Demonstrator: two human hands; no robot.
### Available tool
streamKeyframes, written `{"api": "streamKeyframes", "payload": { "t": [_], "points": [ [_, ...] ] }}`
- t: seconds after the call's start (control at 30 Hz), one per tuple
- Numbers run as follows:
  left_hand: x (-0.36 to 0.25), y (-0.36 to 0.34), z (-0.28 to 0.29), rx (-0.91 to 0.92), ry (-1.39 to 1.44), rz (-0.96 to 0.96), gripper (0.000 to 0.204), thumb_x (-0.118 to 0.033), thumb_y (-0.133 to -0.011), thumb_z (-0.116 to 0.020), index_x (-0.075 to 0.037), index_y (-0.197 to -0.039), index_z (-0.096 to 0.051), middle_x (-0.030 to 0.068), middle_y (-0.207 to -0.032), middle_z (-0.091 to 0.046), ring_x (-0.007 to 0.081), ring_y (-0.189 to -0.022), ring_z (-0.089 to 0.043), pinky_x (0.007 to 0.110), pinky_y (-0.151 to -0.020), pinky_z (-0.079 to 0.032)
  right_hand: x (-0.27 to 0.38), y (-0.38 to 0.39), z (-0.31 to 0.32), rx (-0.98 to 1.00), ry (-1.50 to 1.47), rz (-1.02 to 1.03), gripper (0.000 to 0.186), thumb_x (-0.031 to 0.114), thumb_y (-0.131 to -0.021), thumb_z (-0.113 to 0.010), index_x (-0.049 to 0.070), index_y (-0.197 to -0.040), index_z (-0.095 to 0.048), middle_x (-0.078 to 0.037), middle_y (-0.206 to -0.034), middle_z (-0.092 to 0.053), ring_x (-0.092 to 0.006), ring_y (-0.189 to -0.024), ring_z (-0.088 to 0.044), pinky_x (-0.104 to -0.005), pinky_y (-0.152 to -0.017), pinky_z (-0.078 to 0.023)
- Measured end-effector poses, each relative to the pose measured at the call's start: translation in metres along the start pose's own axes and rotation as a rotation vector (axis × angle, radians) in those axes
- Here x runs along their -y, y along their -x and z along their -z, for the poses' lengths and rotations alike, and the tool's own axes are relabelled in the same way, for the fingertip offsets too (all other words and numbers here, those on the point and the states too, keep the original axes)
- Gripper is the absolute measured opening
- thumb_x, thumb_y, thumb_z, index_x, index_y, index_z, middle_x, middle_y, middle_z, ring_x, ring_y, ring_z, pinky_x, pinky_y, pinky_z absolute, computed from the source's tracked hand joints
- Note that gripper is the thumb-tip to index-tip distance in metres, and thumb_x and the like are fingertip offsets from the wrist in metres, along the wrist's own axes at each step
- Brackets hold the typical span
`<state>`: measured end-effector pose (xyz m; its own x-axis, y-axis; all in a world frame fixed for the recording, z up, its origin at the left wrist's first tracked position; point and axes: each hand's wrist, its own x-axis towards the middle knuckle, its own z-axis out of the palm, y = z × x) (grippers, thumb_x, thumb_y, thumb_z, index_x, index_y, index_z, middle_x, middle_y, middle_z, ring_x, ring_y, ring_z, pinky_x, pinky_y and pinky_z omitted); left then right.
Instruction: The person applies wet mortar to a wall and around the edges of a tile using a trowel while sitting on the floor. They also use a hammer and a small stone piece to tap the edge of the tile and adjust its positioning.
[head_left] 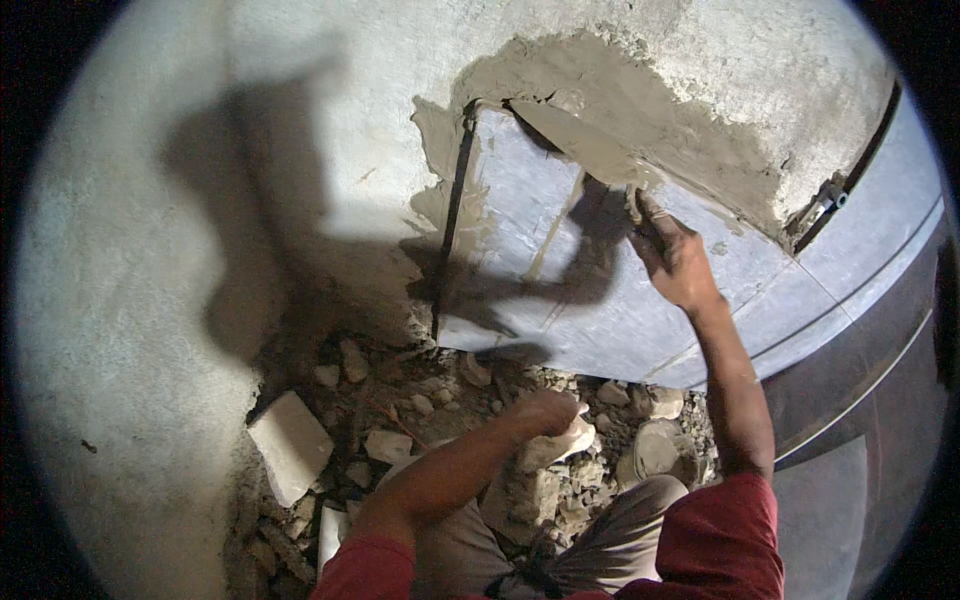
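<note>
My right hand (682, 262) is closed around the handle of a trowel (575, 138). The trowel's blade, coated in grey mortar, lies along the top edge of the blue-grey wall tiles (610, 290). Wet mortar (690, 140) is spread on the wall just above that edge, and smears of it run down the tile faces. Lower down, my left hand (548, 412) hovers over or rests on a pale chunk of rubble (565, 440); its fingers are mostly hidden, so whether it grips anything is unclear.
Broken masonry (470, 395) lies along the foot of the wall, around my legs. A larger flat piece (291, 448) leans at the left. A metal pipe fitting (830, 200) sticks out at the upper right. Dark panels (850, 400) stand at the right. My shadow falls across wall and tiles.
</note>
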<state>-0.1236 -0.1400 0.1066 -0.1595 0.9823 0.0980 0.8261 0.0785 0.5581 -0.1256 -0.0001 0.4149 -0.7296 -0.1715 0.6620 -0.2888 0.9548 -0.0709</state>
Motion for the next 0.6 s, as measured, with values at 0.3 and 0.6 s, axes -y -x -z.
{"api": "streamKeyframes", "payload": {
  "t": [0.3, 0.6],
  "points": [
    [-0.008, 0.000, 0.012, 0.132, 0.074, 0.004, 0.053, -0.034, -0.080, -0.067, -0.004, -0.122, -0.057, 0.0211, -0.116, -0.062, 0.0385, -0.107, -0.061, 0.049, -0.091, -0.047, 0.025, -0.025, 0.104, 0.363, -0.053, -0.157, 0.047, 0.014, -0.090, -0.061, 0.002, -0.134, -0.051, -0.018, -0.121, -0.064, -0.0274, -0.110, -0.062, -0.0399, -0.095, -0.045],
    [-0.048, 0.002, 0.047, 0.231, -0.046, 0.052, 0.039, -0.012, -0.082, -0.060, -0.003, -0.120, -0.060, 0.0189, -0.100, -0.067, 0.0335, -0.091, -0.066, 0.045, -0.074, -0.054, -0.002, 0.003, 0.063, 0.050, 0.081, 0.024, 0.054, 0.019, -0.091, -0.064, 0.008, -0.140, -0.046, -0.025, -0.113, -0.064, -0.0299, -0.079, -0.068, -0.0388, -0.071, -0.054]
  ]
}}
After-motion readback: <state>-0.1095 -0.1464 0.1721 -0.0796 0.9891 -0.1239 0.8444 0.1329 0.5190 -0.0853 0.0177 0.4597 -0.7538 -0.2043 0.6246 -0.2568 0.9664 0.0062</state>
